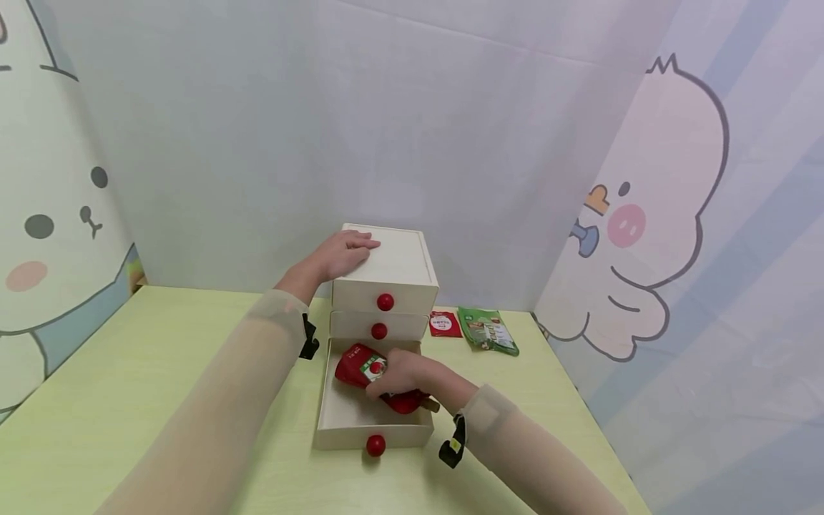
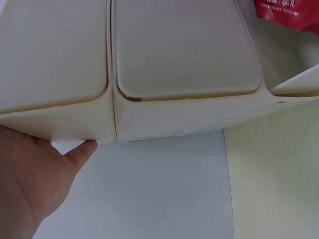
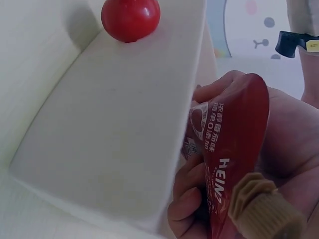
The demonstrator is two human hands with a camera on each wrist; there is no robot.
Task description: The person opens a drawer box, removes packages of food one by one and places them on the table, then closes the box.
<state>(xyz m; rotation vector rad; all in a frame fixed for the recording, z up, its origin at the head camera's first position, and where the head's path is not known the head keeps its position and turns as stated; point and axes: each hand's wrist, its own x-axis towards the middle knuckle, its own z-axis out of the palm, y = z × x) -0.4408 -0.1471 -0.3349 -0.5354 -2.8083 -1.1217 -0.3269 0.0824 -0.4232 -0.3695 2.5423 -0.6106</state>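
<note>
A white cabinet [image 1: 386, 295] with red knobs stands on the table, its bottom drawer [image 1: 347, 411] pulled out. My right hand [image 1: 402, 372] grips a red Heinz ketchup pouch [image 3: 234, 129] inside that drawer. The pouch's brown cap [image 3: 269, 209] points toward the right wrist camera, and part of the pouch is hidden behind the drawer front [image 3: 114, 114]. On the cabinet top rests my left hand [image 1: 341, 254], fingers lying over the left edge. In the left wrist view, its thumb [image 2: 84, 152] touches the cabinet's side.
Behind the cabinet on the right lie a small red packet [image 1: 445, 325] and a green packet [image 1: 489, 331]. A pale curtain [image 1: 322, 143] with cartoon figures hangs along the table's [image 1: 161, 343] back and right side. The open drawer's red knob [image 1: 376, 445] juts forward.
</note>
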